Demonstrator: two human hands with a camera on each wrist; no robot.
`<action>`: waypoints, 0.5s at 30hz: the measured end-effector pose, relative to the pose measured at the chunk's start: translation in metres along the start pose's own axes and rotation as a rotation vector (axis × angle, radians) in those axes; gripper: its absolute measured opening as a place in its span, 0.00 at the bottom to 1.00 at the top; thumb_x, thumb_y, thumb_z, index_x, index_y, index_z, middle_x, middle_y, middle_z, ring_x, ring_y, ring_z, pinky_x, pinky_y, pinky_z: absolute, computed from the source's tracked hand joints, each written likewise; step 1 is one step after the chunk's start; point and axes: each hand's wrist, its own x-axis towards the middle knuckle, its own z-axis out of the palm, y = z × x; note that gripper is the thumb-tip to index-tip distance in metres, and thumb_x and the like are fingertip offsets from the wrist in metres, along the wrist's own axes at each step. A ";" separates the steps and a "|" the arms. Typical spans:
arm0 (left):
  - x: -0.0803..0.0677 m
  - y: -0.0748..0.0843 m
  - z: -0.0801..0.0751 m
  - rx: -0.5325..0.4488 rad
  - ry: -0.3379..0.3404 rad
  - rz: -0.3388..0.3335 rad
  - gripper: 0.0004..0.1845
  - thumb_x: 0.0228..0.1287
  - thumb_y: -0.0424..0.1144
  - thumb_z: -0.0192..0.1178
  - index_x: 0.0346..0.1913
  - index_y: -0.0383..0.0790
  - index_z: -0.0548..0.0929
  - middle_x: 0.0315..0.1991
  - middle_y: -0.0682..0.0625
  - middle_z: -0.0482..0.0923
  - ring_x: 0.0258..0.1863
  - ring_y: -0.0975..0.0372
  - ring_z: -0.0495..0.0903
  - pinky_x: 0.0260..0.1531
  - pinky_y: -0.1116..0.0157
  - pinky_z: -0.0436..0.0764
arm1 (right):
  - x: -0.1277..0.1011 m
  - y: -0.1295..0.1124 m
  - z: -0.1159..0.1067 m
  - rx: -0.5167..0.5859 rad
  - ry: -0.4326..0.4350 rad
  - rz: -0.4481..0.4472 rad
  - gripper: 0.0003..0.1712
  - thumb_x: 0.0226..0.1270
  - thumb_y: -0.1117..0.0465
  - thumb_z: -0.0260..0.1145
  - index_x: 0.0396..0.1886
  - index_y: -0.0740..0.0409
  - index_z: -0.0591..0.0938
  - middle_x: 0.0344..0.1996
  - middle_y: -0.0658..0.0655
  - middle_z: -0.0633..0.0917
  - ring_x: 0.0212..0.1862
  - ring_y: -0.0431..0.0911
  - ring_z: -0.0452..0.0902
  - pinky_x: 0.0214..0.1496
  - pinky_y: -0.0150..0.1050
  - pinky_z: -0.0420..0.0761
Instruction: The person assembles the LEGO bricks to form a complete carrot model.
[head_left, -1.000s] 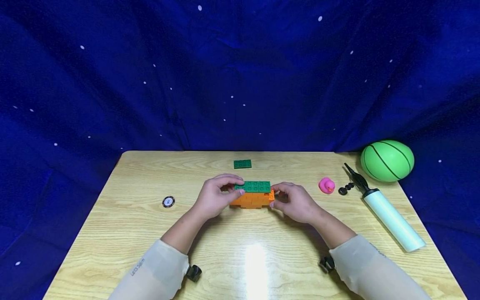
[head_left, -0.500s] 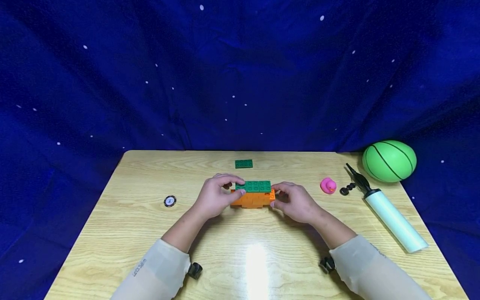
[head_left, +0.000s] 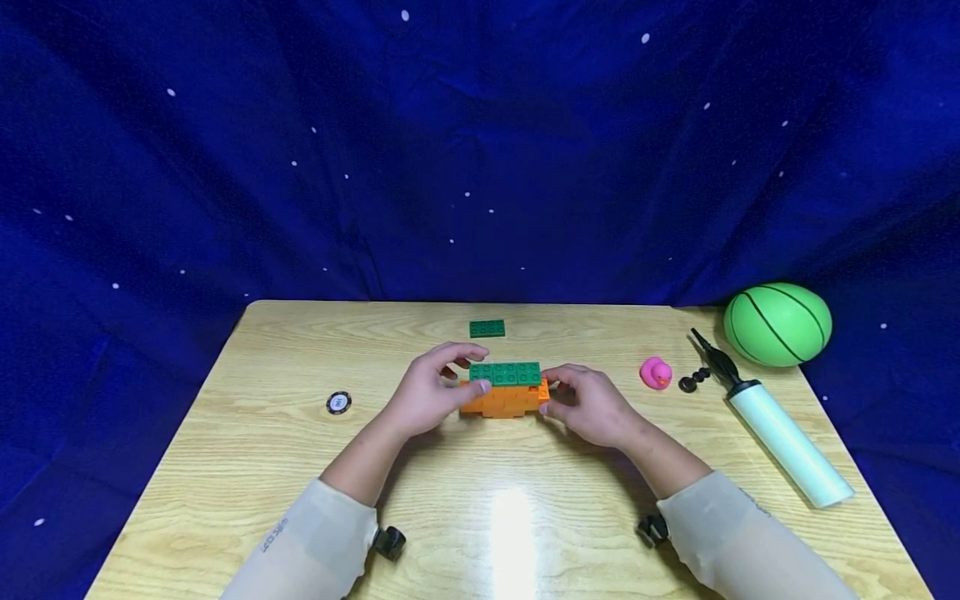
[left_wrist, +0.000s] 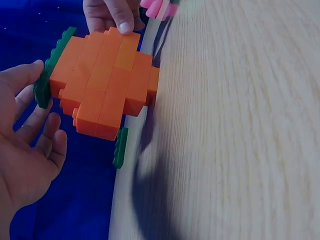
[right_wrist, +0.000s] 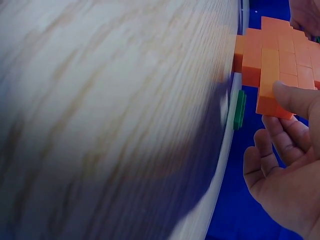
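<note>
Round black-and-white chip [head_left: 338,403] lay at left of light wooden table [head_left: 247,450]. Left hand [head_left: 429,393] curled at left end of orange brick block topped by green plate [head_left: 504,387] – thumb on its front, fingers arched over top. Block stood at table centre. Right hand [head_left: 588,404] pinched block's right end. Small flat green plate [head_left: 487,328] behind – pink rubber duck [head_left: 655,372], white air pump [head_left: 780,438], green ball [head_left: 777,323] at right.

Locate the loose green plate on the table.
In the head view, the loose green plate lies flat near the table's far edge, just behind the orange block stack.
</note>
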 end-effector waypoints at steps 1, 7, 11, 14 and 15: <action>0.001 -0.001 -0.001 -0.004 0.004 0.000 0.20 0.67 0.43 0.73 0.60 0.54 0.85 0.56 0.59 0.82 0.53 0.59 0.78 0.53 0.50 0.78 | 0.000 0.000 0.000 0.002 0.000 0.003 0.26 0.67 0.59 0.76 0.63 0.61 0.83 0.49 0.54 0.85 0.48 0.51 0.80 0.49 0.47 0.81; 0.004 -0.004 -0.003 -0.029 0.018 -0.007 0.17 0.69 0.44 0.71 0.59 0.54 0.86 0.56 0.55 0.83 0.54 0.59 0.78 0.54 0.52 0.77 | -0.001 0.000 -0.001 0.004 0.000 0.000 0.26 0.67 0.59 0.75 0.63 0.61 0.82 0.51 0.55 0.85 0.50 0.52 0.80 0.51 0.49 0.81; 0.007 -0.004 -0.004 -0.046 0.028 -0.009 0.16 0.69 0.44 0.70 0.58 0.52 0.86 0.56 0.54 0.83 0.55 0.55 0.78 0.54 0.52 0.78 | 0.000 0.000 -0.001 0.005 0.000 0.004 0.26 0.67 0.59 0.75 0.63 0.61 0.83 0.50 0.55 0.85 0.49 0.51 0.80 0.50 0.48 0.81; 0.010 -0.005 -0.005 -0.061 0.054 -0.035 0.14 0.70 0.44 0.69 0.56 0.50 0.87 0.54 0.52 0.84 0.54 0.54 0.79 0.51 0.55 0.79 | 0.000 0.001 -0.001 0.014 -0.002 0.005 0.26 0.67 0.60 0.75 0.62 0.61 0.83 0.49 0.54 0.85 0.48 0.51 0.80 0.49 0.47 0.81; 0.011 -0.004 -0.005 -0.073 0.062 -0.049 0.14 0.71 0.43 0.69 0.56 0.49 0.87 0.54 0.50 0.84 0.53 0.54 0.79 0.50 0.56 0.80 | -0.001 0.001 -0.001 0.016 -0.003 0.002 0.26 0.67 0.60 0.75 0.62 0.61 0.83 0.49 0.54 0.85 0.48 0.51 0.80 0.49 0.47 0.81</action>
